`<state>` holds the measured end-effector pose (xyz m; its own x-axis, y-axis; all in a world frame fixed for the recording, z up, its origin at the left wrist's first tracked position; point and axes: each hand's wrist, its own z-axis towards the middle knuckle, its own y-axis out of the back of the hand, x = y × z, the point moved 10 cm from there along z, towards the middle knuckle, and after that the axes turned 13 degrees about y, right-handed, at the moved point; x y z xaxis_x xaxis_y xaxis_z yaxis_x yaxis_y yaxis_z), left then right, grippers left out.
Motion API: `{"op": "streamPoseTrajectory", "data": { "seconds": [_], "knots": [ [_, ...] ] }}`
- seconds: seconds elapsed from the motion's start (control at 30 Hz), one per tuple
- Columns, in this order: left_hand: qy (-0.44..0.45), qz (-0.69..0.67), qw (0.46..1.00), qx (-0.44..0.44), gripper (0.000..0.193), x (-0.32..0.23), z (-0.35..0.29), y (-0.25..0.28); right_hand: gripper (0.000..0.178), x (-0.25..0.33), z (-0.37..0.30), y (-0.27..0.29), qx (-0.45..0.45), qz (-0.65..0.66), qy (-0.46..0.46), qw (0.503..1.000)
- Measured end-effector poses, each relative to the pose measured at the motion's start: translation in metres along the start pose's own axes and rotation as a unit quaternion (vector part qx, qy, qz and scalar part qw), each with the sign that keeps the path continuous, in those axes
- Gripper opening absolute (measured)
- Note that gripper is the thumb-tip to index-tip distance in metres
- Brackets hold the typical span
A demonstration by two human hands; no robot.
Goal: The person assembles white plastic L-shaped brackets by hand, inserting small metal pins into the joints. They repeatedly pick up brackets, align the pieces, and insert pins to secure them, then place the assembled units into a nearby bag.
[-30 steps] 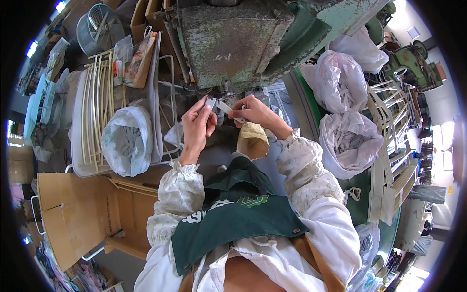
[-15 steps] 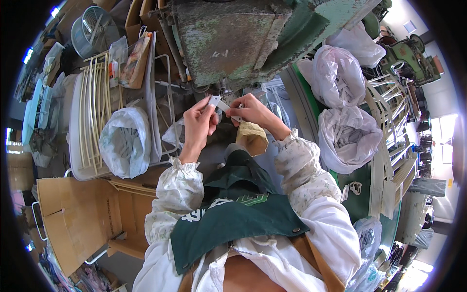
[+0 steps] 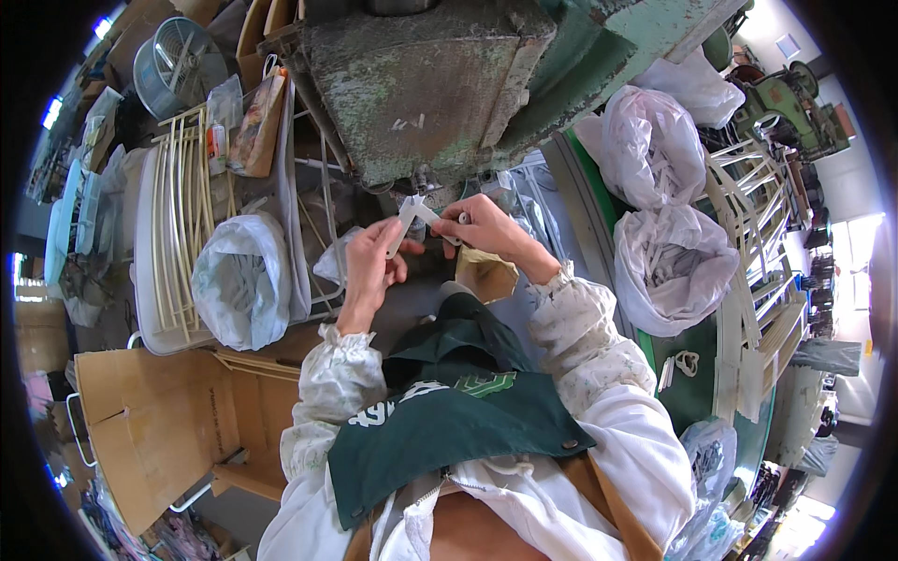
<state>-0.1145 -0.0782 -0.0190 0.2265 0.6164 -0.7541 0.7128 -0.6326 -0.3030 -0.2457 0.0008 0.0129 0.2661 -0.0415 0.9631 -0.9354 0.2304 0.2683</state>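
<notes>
In front of the green machine, both my hands hold a white flat hinged-looking piece whose two strips form an upside-down V. My left hand pinches the lower end of its left strip between thumb and fingers, the other fingers loosely curled. At the right strip, my right hand is closed with thumb and bent fingers. A small whitish end with a dark hole shows by the right knuckles; what it belongs to is unclear. Just below the right hand stands a yellowish, open-topped container.
The worn machine overhangs my hands. A white bag of pale strips stands at left, beside a rack of cream rods. Two more filled bags sit on the green bench at right. An opened cardboard box lies lower left.
Both hands have come slightly down and away from the machine. The white piece has turned, and its two strips now show as a clear upside-down V.
</notes>
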Motion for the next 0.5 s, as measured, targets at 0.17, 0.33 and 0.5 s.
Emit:
{"op": "streamPoseTrajectory", "data": {
  "seconds": [0.17,0.33,0.5],
  "knots": [
    [-0.011,0.051,0.999,-0.002,0.027,0.004,-0.003,0.016,0.024,-0.004,-0.012,-0.011,0.032,0.032,-0.045,0.998],
    [-0.024,0.036,0.999,-0.001,0.025,-0.005,-0.004,0.013,0.026,-0.001,-0.011,-0.008,0.027,0.057,-0.049,0.997],
    [-0.014,0.035,0.999,-0.002,0.024,-0.006,-0.005,0.011,0.024,-0.008,-0.01,-0.005,0.009,0.067,-0.048,0.997]
  ]
}}
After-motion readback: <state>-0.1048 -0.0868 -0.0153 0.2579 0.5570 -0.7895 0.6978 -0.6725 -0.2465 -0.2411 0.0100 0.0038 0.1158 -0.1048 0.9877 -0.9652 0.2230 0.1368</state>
